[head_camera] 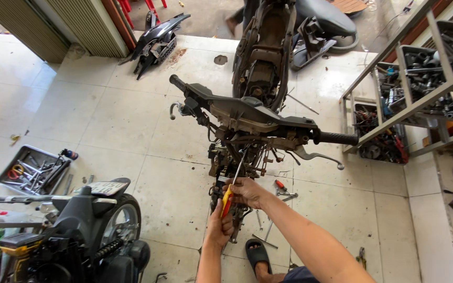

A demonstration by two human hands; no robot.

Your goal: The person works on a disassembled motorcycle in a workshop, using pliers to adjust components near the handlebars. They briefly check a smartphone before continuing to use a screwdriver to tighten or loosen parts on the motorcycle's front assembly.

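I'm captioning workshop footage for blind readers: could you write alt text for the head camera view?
A person's right hand and left hand hold a screwdriver with a yellow and red handle at the front of a stripped motorbike on a tiled floor. A tool tray lies at left, a parts rack at right.

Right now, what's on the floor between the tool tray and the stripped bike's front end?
Head view: mostly bare tile between the tool tray and the stripped bike, with only the rear wheel of a second parked bike below that stretch.
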